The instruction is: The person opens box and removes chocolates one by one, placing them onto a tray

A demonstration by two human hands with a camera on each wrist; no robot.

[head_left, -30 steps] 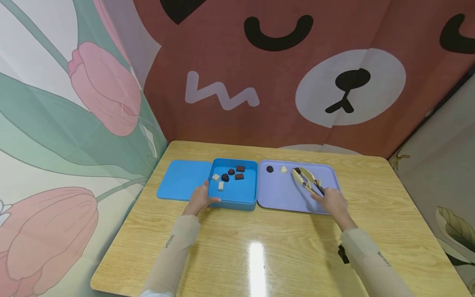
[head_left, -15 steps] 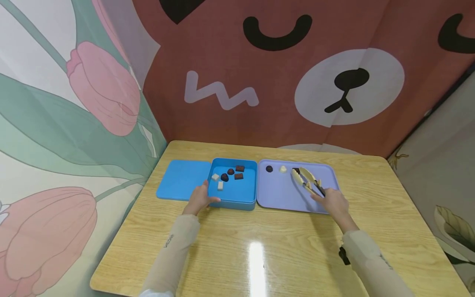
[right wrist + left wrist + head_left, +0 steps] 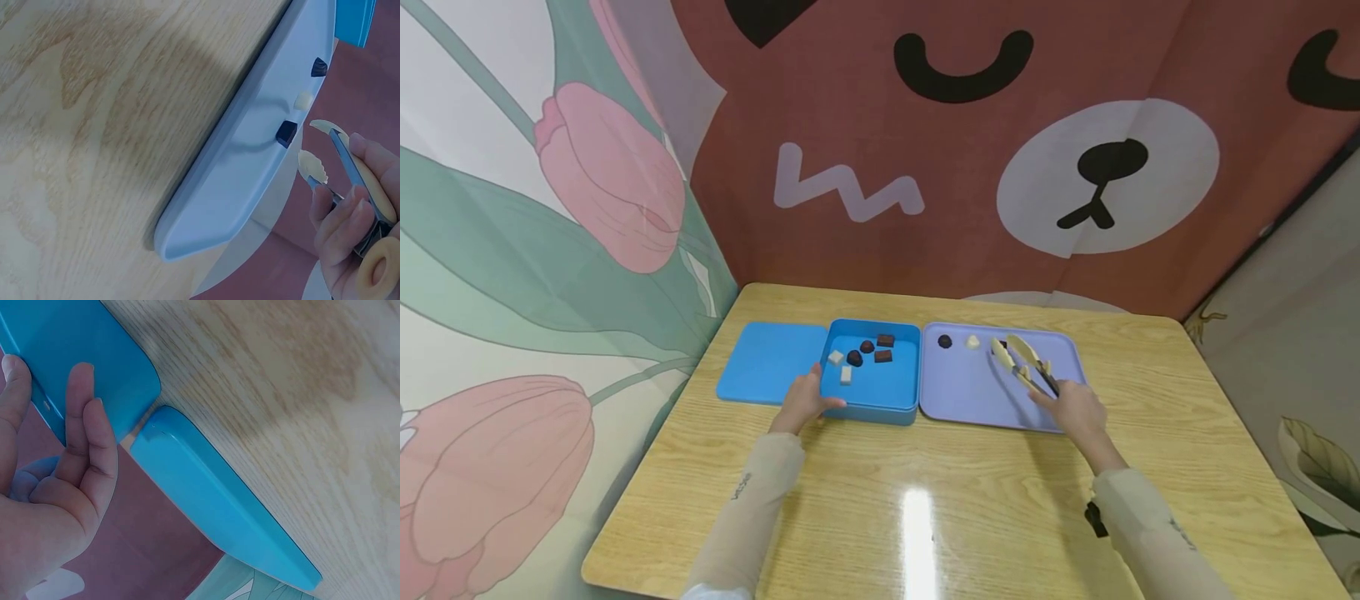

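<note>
My left hand [image 3: 802, 403] holds the near left corner of an open blue box [image 3: 887, 414], thumb along the front wall and fingers at the left side. Inside lie several chocolates: brown rectangles [image 3: 883, 357], white pieces [image 3: 836, 357] and dark rounded ones [image 3: 854, 358]. My right hand [image 3: 1075, 408] grips metal tongs [image 3: 1043, 372] with cream shell-shaped tips above a lilac tray [image 3: 955, 392]. The tips stand apart; in the right wrist view a dark chocolate [image 3: 286, 134] lies on the tray below them. A dark ridged chocolate [image 3: 945, 341] and a white one [image 3: 973, 342] lie to its left.
A flat blue lid [image 3: 767, 364] lies left of the box on the wooden table [image 3: 850, 517]. The lilac tray stands close against the box's right side. A printed cloth [image 3: 850, 250] hangs behind the table, with others at both sides.
The tongs' tips have shifted slightly, and the dark chocolate now shows in the gap between them. My left hand and the box stay where they were.
</note>
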